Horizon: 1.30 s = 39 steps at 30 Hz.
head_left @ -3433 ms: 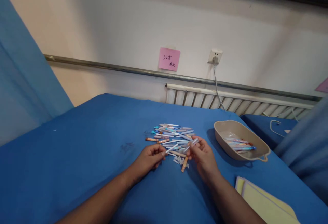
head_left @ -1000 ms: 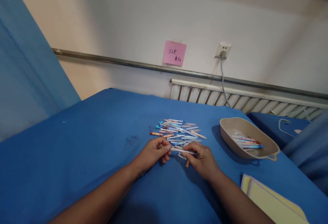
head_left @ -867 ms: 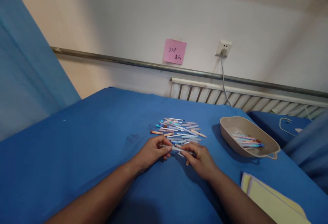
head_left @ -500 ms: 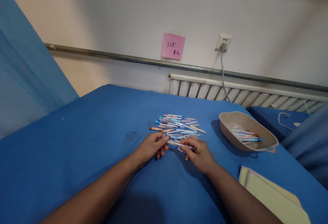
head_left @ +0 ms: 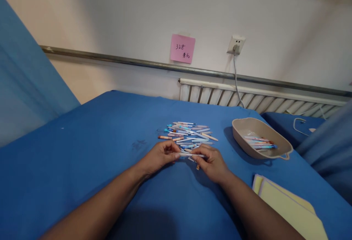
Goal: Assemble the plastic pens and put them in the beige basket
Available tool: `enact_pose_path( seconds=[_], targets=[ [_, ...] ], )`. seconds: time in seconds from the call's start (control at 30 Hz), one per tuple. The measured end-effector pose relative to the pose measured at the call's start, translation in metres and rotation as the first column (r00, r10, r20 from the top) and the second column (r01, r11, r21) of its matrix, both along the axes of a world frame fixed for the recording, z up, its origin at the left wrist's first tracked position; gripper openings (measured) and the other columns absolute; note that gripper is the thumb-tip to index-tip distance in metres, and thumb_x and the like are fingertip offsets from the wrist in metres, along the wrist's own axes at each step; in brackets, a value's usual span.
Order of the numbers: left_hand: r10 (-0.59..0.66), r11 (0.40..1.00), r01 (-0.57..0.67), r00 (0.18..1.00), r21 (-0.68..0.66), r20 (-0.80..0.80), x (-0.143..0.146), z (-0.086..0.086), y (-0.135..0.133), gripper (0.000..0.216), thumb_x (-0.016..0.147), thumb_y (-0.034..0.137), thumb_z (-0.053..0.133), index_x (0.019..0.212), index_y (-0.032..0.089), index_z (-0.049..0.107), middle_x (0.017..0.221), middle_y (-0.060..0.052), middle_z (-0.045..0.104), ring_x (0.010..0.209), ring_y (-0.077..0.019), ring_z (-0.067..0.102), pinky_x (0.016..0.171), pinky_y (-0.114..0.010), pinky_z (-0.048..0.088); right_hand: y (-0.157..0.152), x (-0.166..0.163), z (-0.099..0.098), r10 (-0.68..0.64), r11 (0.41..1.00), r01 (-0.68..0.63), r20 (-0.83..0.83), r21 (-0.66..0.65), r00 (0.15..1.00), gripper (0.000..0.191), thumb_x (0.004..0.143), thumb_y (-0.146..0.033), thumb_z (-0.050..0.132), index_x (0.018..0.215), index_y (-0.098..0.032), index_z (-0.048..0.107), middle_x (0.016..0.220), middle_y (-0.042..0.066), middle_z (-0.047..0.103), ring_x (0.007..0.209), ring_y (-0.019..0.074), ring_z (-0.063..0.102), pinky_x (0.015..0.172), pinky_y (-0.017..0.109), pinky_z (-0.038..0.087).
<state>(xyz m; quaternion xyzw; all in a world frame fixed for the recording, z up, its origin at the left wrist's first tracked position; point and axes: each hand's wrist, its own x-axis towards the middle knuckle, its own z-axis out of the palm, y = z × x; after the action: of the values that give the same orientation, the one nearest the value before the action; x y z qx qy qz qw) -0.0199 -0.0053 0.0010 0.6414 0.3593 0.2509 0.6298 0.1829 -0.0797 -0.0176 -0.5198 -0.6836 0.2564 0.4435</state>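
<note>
My left hand [head_left: 160, 156] and my right hand [head_left: 210, 162] meet over the blue cloth, both pinching the same thin white pen [head_left: 189, 154], which lies level between them. The left fingers close on its left end, the right fingers on its right part. Just beyond the hands lies a loose pile of pens [head_left: 187, 134] in white, blue, pink and orange. A short orange piece [head_left: 197, 166] pokes out under my right hand.
A beige oval tray [head_left: 277, 153] holding several pens stands to the right on the blue-covered table [head_left: 96, 141]. Yellow paper sheets [head_left: 288, 210] lie at the near right. A radiator, a wall socket with a cable and a pink note are behind.
Earlier the hands were apart, each holding a separate piece. Now they have come together on one pen. The view has shifted slightly.
</note>
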Motion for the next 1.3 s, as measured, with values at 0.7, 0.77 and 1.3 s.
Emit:
enact_pose_path(
  seconds=[0.7,0.77,1.3],
  targets=[
    [0.040,0.993,-0.040,0.999,-0.108,-0.002,0.002,0.005,-0.001,0.039,0.075,0.052,0.060,0.086,0.015,0.060,0.069,-0.002,0.063,0.051,-0.0097,0.052,0.048,-0.021,0.039,0.009,-0.007,0.009,-0.166,0.983,0.115,-0.426,-0.144,0.890,0.019,0.065,-0.036,0.070,0.072,-0.019,0.064,0.059,-0.001,0.062,0.052,0.0133,0.056,0.045,0.022,0.045],
    [0.036,0.993,-0.039,0.999,-0.114,-0.029,0.002,0.003,0.000,0.042,0.077,0.055,0.056,0.072,0.014,0.058,0.060,0.000,0.059,0.044,-0.0081,0.047,0.044,-0.020,0.035,0.008,-0.008,0.008,-0.168,0.980,0.102,-0.447,-0.168,0.878,0.021,0.065,-0.038,0.070,0.073,-0.019,0.063,0.057,-0.002,0.061,0.047,0.0126,0.054,0.042,0.023,0.045],
    [0.080,0.988,-0.064,0.990,-0.137,0.117,0.002,0.006,-0.005,0.049,0.064,0.041,0.075,0.102,0.017,0.055,0.081,-0.002,0.062,0.064,-0.0119,0.055,0.057,-0.023,0.043,0.011,-0.001,0.003,-0.209,0.976,0.159,-0.436,-0.150,0.875,0.024,0.065,-0.038,0.071,0.074,-0.017,0.064,0.066,0.000,0.064,0.057,0.0132,0.055,0.055,0.024,0.045]
  ],
)
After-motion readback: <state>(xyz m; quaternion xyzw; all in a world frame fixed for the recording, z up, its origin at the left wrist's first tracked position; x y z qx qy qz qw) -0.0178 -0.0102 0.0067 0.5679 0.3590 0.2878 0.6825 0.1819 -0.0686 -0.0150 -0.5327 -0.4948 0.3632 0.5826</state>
